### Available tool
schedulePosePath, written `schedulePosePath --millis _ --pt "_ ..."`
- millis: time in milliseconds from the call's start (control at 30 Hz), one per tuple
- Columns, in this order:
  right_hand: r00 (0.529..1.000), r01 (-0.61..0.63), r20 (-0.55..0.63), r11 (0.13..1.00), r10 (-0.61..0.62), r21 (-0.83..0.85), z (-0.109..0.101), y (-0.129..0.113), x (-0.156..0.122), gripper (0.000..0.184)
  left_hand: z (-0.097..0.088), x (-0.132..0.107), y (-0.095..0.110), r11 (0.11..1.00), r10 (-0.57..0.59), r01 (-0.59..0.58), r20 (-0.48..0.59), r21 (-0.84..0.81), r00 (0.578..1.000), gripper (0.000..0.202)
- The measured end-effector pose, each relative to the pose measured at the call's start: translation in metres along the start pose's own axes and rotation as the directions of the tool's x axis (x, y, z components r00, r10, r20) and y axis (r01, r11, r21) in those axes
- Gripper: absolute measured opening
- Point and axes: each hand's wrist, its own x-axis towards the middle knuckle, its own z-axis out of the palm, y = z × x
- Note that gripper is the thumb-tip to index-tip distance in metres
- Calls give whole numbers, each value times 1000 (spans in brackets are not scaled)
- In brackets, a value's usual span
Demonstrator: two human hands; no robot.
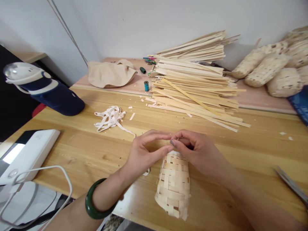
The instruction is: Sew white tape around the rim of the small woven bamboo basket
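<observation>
A small woven bamboo basket (pixel 173 186) lies on its side on the wooden table (pixel 79 150), its far end between my hands. My left hand (pixel 144 154), with a green bangle on the wrist, pinches thumb and forefinger at the top of the basket's far end. My right hand (pixel 194 150) is curled over the same end, its fingertips meeting the left ones. Both are closed on the basket's rim; whether a thin strip is held there I cannot make out.
A large pile of bamboo strips (pixel 197 86) lies behind. White ribbon (pixel 110 118), a blue bottle (pixel 48 89), a white device (pixel 26 154), beige cloth (pixel 110 73), a thread spool (pixel 146 85), finished baskets (pixel 271 67) at back right, metal scissors (pixel 291 184) at right.
</observation>
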Motion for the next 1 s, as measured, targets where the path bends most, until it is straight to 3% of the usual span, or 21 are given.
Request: schedulePosePath --millis 167,333,533,800,1000 --pt "997 26 -70 999 -29 -43 2 -2 -2 20 3 -1 1 999 9 -7 -33 51 999 11" --pt "976 102 -181 988 -122 -119 -2 -3 -4 17 7 -3 -1 974 -174 186 99 -129 980 21" --pt "969 137 -194 985 -154 -101 -6 -4 -1 16 5 -4 -1 908 -249 291 170 -301 953 32" --pt "979 109 -168 993 -117 -51 -4 -3 -2 17 4 -5 4 962 -217 234 127 -137 968 19" --pt "948 120 -299 993 -110 14 -9 -1 1 15 3 -3 2 947 -252 267 102 -180 962 18"
